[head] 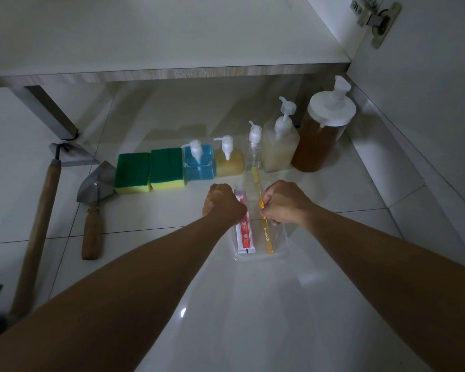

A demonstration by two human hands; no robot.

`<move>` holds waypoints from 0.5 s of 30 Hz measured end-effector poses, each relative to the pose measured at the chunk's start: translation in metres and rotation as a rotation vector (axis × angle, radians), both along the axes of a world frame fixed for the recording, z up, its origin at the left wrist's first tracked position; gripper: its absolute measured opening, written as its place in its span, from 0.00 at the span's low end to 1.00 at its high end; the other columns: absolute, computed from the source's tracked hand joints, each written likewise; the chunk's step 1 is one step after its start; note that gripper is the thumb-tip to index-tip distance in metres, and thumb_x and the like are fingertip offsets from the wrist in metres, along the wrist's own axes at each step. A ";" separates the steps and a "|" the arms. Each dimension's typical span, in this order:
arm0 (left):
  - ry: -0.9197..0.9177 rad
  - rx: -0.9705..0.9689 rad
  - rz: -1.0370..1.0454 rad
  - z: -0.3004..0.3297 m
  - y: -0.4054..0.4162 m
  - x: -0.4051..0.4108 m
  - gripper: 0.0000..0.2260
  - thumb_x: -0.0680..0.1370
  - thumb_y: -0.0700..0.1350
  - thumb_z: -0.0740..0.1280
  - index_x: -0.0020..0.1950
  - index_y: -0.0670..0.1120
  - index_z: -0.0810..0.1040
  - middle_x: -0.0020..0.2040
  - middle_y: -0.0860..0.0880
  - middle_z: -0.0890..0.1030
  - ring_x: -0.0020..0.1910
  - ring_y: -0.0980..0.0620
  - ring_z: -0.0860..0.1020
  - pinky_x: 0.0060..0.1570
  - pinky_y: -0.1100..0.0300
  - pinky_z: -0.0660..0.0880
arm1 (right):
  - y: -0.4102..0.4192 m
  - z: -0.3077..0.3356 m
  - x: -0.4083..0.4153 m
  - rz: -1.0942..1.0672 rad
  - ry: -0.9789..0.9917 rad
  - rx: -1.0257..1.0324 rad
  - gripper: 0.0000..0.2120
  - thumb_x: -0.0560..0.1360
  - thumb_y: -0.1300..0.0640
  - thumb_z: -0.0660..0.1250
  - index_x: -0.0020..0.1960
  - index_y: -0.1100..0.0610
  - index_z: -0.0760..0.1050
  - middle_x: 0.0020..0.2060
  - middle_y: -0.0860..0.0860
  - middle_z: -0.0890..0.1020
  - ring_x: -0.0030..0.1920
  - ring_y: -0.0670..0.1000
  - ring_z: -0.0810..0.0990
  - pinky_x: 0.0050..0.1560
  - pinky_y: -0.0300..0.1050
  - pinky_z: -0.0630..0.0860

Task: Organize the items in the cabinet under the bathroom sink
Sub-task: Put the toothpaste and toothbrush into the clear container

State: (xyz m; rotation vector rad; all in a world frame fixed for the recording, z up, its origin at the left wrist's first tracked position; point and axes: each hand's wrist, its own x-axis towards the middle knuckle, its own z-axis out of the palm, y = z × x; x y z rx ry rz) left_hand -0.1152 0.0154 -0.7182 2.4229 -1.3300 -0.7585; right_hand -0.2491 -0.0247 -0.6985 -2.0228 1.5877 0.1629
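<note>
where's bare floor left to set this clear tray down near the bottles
Bare tile lies right of the clear tray, before the amber jar, and between the trowel and left hand. The sponge and bottle row is packed tight.

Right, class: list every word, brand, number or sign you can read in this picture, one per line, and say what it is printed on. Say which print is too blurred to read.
"Formula": small white print along the handle of the yellow toothbrush; the reading is uncertain.
Red and white toothpaste tube: print present, too blurred to read.
Pump bottles and sponges: no labels visible.
</note>
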 end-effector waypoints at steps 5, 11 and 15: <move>-0.006 0.016 0.029 0.001 0.000 0.000 0.18 0.71 0.45 0.76 0.58 0.41 0.79 0.52 0.46 0.80 0.44 0.52 0.76 0.41 0.63 0.73 | 0.002 -0.001 -0.003 -0.001 -0.040 -0.005 0.03 0.70 0.64 0.71 0.42 0.60 0.84 0.28 0.53 0.83 0.33 0.51 0.84 0.46 0.50 0.83; 0.013 -0.026 -0.008 0.008 0.002 0.001 0.18 0.71 0.44 0.77 0.57 0.43 0.76 0.48 0.48 0.77 0.44 0.52 0.75 0.41 0.63 0.72 | 0.004 0.004 -0.009 -0.063 -0.101 -0.127 0.05 0.67 0.59 0.75 0.43 0.56 0.83 0.36 0.51 0.84 0.39 0.51 0.83 0.45 0.46 0.81; 0.080 -0.022 0.050 0.017 0.005 0.003 0.30 0.72 0.45 0.75 0.67 0.43 0.63 0.55 0.44 0.76 0.49 0.47 0.79 0.44 0.57 0.80 | 0.006 0.011 -0.011 -0.144 -0.022 -0.160 0.10 0.66 0.58 0.74 0.46 0.57 0.77 0.41 0.52 0.81 0.42 0.55 0.82 0.41 0.45 0.79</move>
